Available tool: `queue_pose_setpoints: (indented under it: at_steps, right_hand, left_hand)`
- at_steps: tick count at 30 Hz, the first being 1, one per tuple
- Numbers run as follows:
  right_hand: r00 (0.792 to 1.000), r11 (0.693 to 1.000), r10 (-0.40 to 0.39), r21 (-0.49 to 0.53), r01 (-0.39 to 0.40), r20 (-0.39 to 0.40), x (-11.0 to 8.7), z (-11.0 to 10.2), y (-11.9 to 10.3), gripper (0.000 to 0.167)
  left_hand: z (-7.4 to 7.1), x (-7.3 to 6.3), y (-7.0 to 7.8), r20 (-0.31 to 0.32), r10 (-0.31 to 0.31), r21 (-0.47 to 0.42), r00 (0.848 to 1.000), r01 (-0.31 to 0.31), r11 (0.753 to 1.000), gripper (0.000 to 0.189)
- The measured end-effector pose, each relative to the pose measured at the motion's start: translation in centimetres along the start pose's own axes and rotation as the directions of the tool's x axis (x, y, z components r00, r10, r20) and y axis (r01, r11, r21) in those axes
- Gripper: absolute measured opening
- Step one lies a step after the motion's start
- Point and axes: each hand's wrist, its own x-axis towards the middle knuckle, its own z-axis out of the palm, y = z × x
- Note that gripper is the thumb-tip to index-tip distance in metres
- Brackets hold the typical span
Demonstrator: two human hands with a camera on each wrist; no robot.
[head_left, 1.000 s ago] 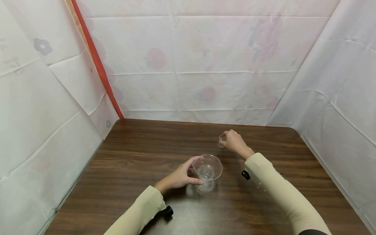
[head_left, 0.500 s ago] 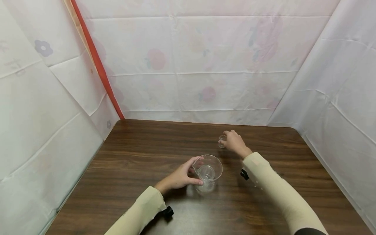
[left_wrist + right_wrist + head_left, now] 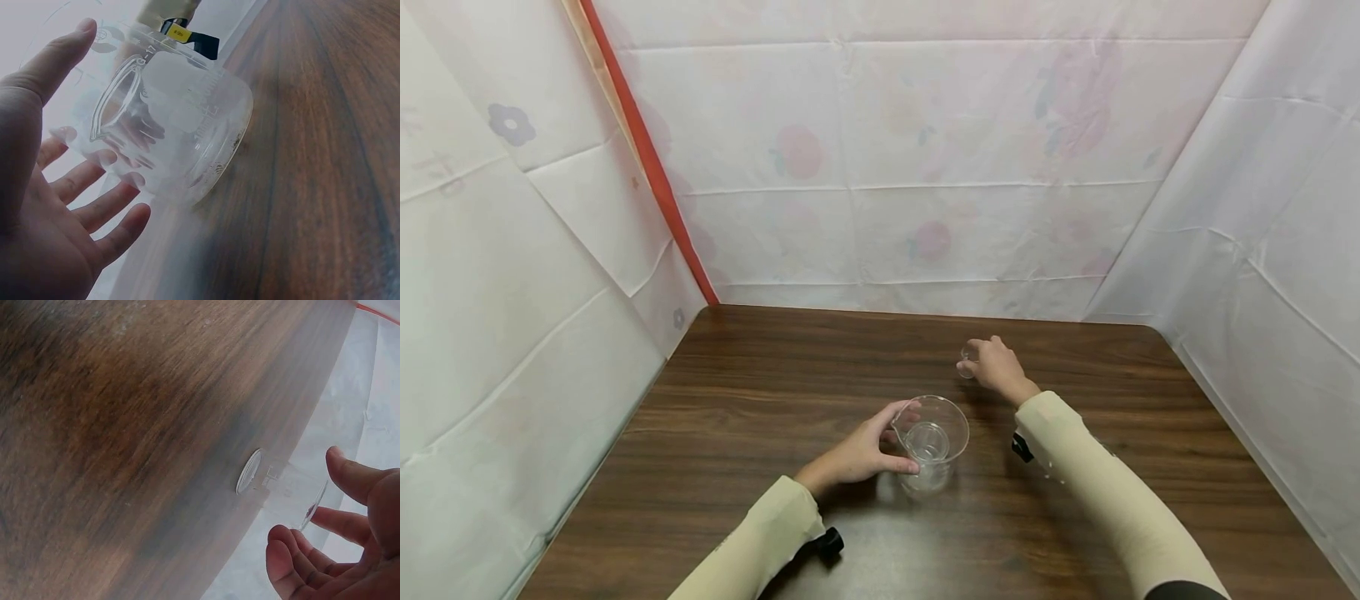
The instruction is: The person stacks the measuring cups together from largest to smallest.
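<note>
A large clear glass beaker (image 3: 951, 450) with a pouring spout stands on the table in the head view. My left hand (image 3: 861, 446) holds it at its left side, thumb on the near side and fingers on the far side. A round glass outline shows within the beaker. In the left wrist view the fingertips (image 3: 128, 178) lie along the glass. Farther back and to the right, a small clear beaker (image 3: 284, 487) stands upright on the table. My right hand (image 3: 996, 367) is spread around its rim, with the thumb (image 3: 347, 472) apart from the glass.
The dark wood-grain table (image 3: 760, 375) has rounded back corners. Pale printed curtains (image 3: 865, 150) hang behind it and along both sides. A red strip (image 3: 658, 183) runs down the left back corner. Black wrist cameras (image 3: 829, 542) stick out below the sleeves.
My right forearm has shifted slightly left, and the right fingers have loosened at the small beaker. My left hand and the large beaker have stayed in place.
</note>
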Motion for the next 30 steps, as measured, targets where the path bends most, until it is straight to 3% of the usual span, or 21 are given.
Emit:
queue_pose_setpoints:
  at_steps: [6,15,22,30]
  right_hand:
    - [0.999,1.000,-0.030,0.001,0.030,-0.042,0.0,0.1,0.0,0.037]
    - [0.996,0.996,-0.076,-0.040,0.074,-0.042,-0.1,-0.1,0.0,0.033]
    - [0.996,0.994,-0.089,-0.067,0.088,-0.011,0.2,-0.5,0.0,0.031]
    - [0.994,0.991,-0.109,-0.080,0.111,0.027,0.0,-0.9,-0.3,0.033]
  left_hand:
    - [-0.4,-0.5,2.3,0.015,0.010,-0.003,1.000,-0.010,1.000,0.081]
    - [-0.3,-0.8,2.3,0.007,-0.005,-0.007,1.000,0.005,1.000,0.079]
    - [0.1,0.2,-1.4,-0.005,0.009,0.014,1.000,-0.009,1.000,0.083]
    - [0.0,0.2,-1.4,-0.007,0.024,0.003,1.000,-0.024,1.000,0.082]
